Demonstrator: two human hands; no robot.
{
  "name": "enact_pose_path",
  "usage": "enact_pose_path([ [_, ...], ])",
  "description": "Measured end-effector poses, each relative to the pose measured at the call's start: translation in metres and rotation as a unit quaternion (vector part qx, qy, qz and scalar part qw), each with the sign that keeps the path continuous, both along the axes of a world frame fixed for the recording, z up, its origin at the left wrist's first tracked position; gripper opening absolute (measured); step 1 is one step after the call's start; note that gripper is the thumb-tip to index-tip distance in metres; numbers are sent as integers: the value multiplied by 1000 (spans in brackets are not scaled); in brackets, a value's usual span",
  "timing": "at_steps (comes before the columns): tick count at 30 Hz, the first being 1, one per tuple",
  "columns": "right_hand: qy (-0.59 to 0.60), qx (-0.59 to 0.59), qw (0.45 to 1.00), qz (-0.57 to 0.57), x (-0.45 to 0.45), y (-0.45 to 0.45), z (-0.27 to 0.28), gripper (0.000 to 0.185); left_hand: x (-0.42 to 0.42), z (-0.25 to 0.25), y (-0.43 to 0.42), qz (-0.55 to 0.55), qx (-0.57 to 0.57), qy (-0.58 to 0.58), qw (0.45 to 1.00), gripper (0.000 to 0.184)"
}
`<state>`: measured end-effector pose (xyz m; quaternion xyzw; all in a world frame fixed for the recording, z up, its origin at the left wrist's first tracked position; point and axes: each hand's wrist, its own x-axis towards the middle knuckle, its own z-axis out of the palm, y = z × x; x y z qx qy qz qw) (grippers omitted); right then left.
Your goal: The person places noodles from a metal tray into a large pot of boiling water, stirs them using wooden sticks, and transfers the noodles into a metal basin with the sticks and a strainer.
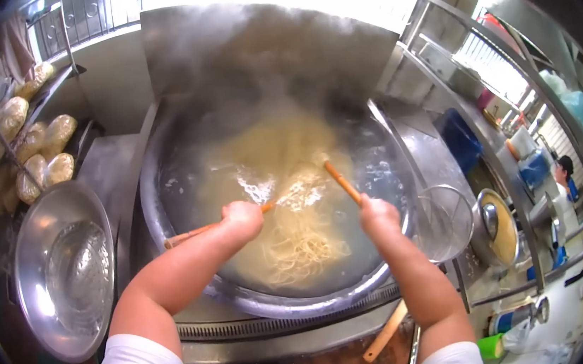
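A wide metal wok (318,303) holds steaming, cloudy water with pale noodles (302,253) gathered toward its near side. My left hand (243,220) is closed around a wooden stick (189,236), whose back end sticks out to the left above the rim; its tip is at the water. Over the right half of the wok, my right hand (379,214) grips a second wooden stick (343,181) that slants down and left into the pale water. Steam partly hides the far side, and the submerged ends cannot be seen.
A large steel bowl (32,280) stands at the left, below bagged goods (46,147) on a rack. A wire strainer (445,223) rests by the right rim. A wooden handle (385,331) lies at the front. Farther right are a basin (502,227) and a person (563,171).
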<state>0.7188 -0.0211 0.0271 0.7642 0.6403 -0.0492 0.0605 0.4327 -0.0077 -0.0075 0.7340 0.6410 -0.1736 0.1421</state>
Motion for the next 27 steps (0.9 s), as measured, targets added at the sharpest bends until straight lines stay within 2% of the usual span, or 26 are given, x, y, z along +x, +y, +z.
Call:
enact_pose_path([
  [2,-34,-6,998,57,-13,-21,-12,33,-11,0,-22,0,6,-33,999,29],
  [5,-70,-71,993,58,-29,-75,11,41,-32,2,-53,-16,-16,-38,999,29],
  [7,-90,-66,991,72,-18,-120,24,43,-47,15,-78,-29,-25,-38,999,29],
  [11,-85,-72,989,98,-10,-195,89,44,-79,22,-114,-55,-37,-45,997,24],
  [13,-101,-99,985,96,-22,-206,122,41,-92,23,-130,-60,-40,-59,996,24],
  [15,-93,-107,984,105,-25,-194,131,37,-102,28,-142,-61,-47,-74,994,25],
  [17,-68,-100,984,134,-14,-156,111,34,-118,39,-152,-44,-70,-108,991,29],
  [18,-15,-94,987,127,-7,-132,95,33,-129,45,-156,-36,-89,-121,988,30],
  [21,216,-88,972,15,8,-74,35,35,-185,46,-174,-12,-141,-199,970,35],
  [23,270,-92,958,-24,0,-45,-2,38,-229,52,-196,5,-115,-256,960,38],
  [25,358,-69,930,-53,-24,-23,-26,36,-258,87,-210,127,-202,-274,932,38],
  [27,439,-34,894,-81,-41,-1,-64,35,-280,125,-222,169,-194,-263,930,35],
])
